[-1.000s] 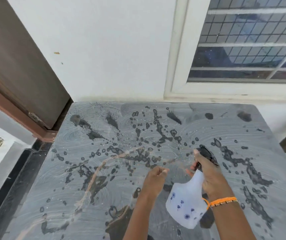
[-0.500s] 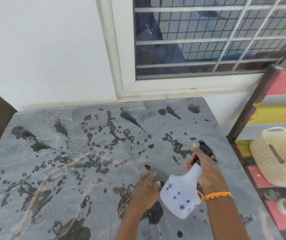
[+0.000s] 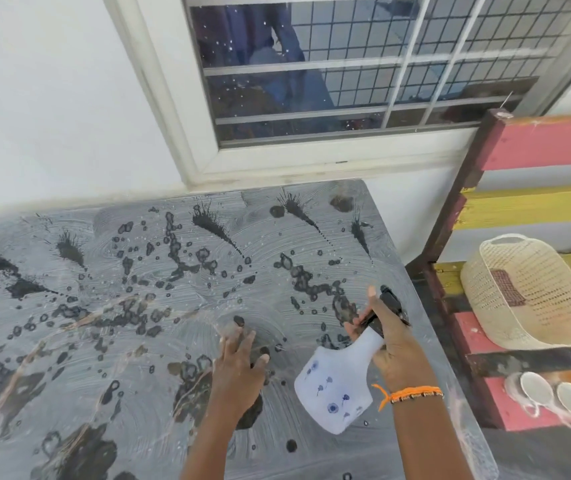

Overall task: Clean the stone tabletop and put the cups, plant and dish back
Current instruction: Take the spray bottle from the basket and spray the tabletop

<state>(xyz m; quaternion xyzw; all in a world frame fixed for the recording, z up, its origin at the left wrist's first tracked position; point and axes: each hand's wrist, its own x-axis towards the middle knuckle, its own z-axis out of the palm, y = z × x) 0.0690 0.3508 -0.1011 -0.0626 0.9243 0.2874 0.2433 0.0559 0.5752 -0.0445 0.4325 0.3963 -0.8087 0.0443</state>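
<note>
On stone tabletop [image 3: 111,341]: left hand [image 3: 239,372] flat; right hand [image 3: 395,344] grips spray bottle [image 3: 336,386].

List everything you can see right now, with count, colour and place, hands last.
stone tabletop: one, grey, soapy swirls with dark wet splashes, centre.
spray bottle: one, white with blue flowers, black nozzle, over the table's right part.
cups: two, white, on the slatted bench at right.
basket: one, cream, tipped on the bench.
bench: one, pink and yellow slats, right.
window: one, white frame, grilled, behind the table.
left hand: flat on the wet tabletop.
right hand: grips the spray bottle's neck.
</note>
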